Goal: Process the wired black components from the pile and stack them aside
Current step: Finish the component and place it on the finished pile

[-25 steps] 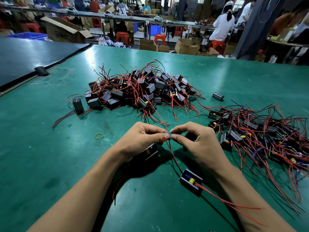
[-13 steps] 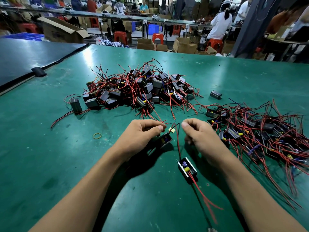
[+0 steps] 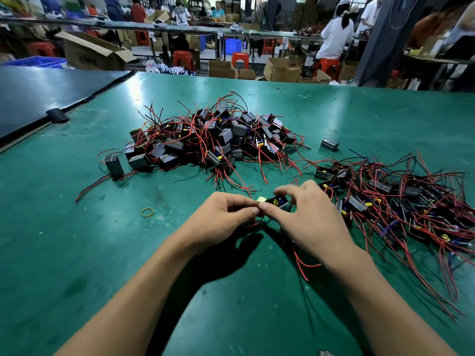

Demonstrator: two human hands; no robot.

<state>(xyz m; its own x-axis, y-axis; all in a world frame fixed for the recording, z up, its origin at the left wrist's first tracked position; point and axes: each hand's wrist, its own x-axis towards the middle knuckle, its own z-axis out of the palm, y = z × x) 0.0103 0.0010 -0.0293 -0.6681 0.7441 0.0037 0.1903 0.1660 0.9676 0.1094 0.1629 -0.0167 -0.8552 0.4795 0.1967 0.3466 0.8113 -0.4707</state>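
Observation:
A black wired component [image 3: 279,201] with yellow parts sits between my two hands, just above the green table [image 3: 77,253]. My left hand [image 3: 221,219] pinches its near left end with thumb and curled fingers. My right hand [image 3: 308,219] grips it from the right, thumb tip against the left thumb, fingers blurred over its top. Its red wires [image 3: 304,264] trail out under my right wrist. The large pile of wired black components [image 3: 205,142] lies beyond my hands. A second spread of them [image 3: 401,201] lies to the right.
A yellow rubber band [image 3: 147,212] lies left of my left hand. One wireless black block [image 3: 329,144] sits between the two heaps. A dark mat [image 3: 38,96] with a black clip [image 3: 57,115] covers the far left. Boxes, stools and people fill the background.
The component that lay on the table below my hands is gone from there. My hands have closed together around a component, and red wires now trail under my right wrist.

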